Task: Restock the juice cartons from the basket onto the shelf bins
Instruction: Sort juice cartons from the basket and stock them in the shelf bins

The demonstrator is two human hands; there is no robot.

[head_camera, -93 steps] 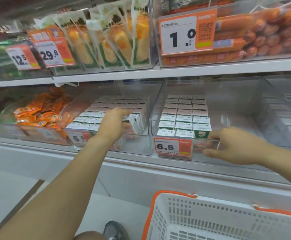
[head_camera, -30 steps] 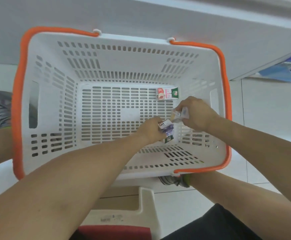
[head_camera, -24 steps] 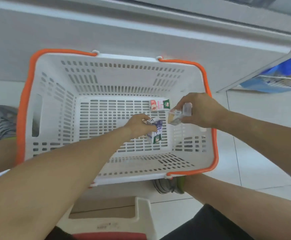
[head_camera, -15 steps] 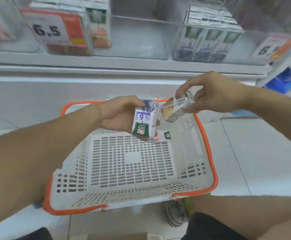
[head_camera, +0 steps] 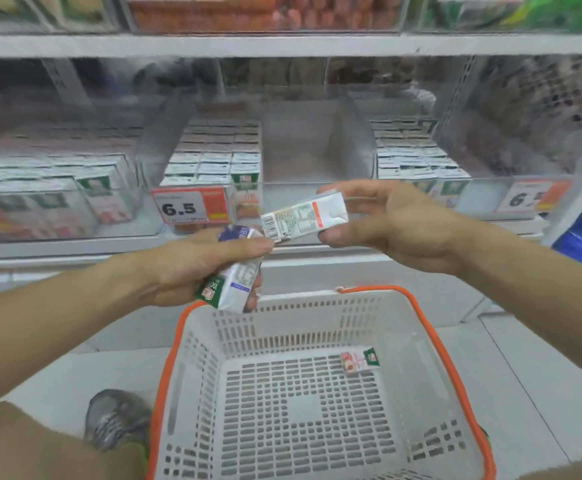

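Juice cartons are being carried binward: left hand (head_camera: 192, 268) gripping a purple carton (head_camera: 235, 285), right hand (head_camera: 397, 223) pinching an orange-striped carton (head_camera: 305, 216) (label upward, probably for sorting).

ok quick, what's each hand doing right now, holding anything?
Left hand: grips a purple-and-green juice carton.
Right hand: holds a white juice carton.

a shop aisle: white metal shelves (head_camera: 282, 45) hold clear plastic bins (head_camera: 317, 188) of small cartons (head_camera: 213, 161), fronted by orange-and-white "6.5" price tags (head_camera: 189, 206).
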